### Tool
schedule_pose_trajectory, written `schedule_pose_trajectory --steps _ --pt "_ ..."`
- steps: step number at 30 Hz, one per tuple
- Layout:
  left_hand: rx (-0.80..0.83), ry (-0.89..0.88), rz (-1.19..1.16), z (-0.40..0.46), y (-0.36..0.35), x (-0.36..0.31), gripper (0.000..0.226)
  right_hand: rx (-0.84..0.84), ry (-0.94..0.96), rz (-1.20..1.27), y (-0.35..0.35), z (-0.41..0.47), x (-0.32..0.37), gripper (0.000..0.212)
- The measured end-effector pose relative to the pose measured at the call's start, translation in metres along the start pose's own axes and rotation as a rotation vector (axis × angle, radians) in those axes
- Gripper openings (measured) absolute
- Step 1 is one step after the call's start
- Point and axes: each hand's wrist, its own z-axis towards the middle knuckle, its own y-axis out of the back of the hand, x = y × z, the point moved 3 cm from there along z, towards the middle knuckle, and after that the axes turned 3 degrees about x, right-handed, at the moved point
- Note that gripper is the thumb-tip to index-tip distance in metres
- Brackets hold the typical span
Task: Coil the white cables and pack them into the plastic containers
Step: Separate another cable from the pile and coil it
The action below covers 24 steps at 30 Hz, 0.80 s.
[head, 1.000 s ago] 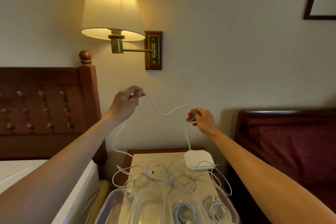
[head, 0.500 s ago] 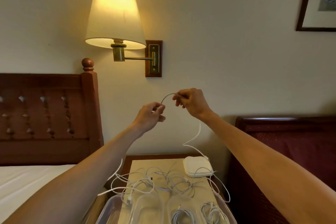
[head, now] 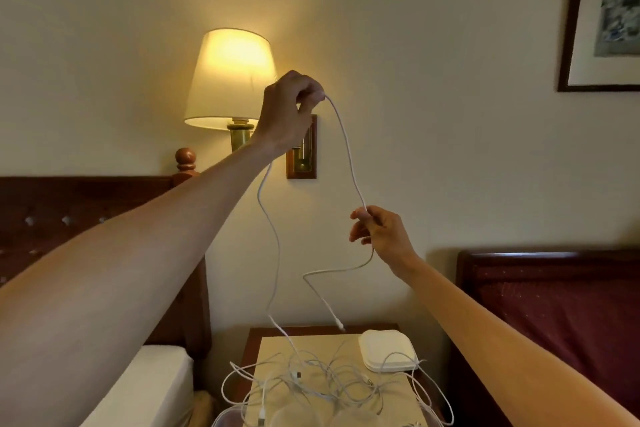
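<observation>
Two dark wooden headboards [head: 86, 215] flank the arms, one lit fabric-shaded lamp [head: 230, 76] glows behind the raised left hand [head: 285, 111], which pinches a thin white cable [head: 348, 152] that the lower right hand [head: 379, 234] also pinches, above a tangle of cables [head: 322, 381] and one smooth rounded white box [head: 387, 350].

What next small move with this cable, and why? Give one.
Probably bring the right hand up to the left hand to lay the first loop. Both pinch one cable, its free end hangs clear above the table, while the other side trails into the tangle.
</observation>
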Motion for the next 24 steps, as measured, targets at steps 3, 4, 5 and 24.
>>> schedule_pose_trajectory --steps 3,4,5,24 --pt "-0.051 -0.035 -0.023 0.028 0.016 -0.014 0.014 -0.009 -0.052 0.241 -0.003 0.004 0.029 0.029" --pt "-0.066 -0.048 -0.031 0.038 0.021 -0.02 0.015 -0.001 -0.055 0.288 -0.004 0.006 0.041 0.03" --pt "-0.072 -0.064 -0.034 0.048 0.024 -0.028 0.015 0.008 -0.058 0.333 -0.006 0.008 0.053 0.031" --pt "1.215 0.8 -0.482 -0.126 0.029 -0.044 0.04 0.064 -0.175 0.459 0.033 -0.034 0.123 0.035"
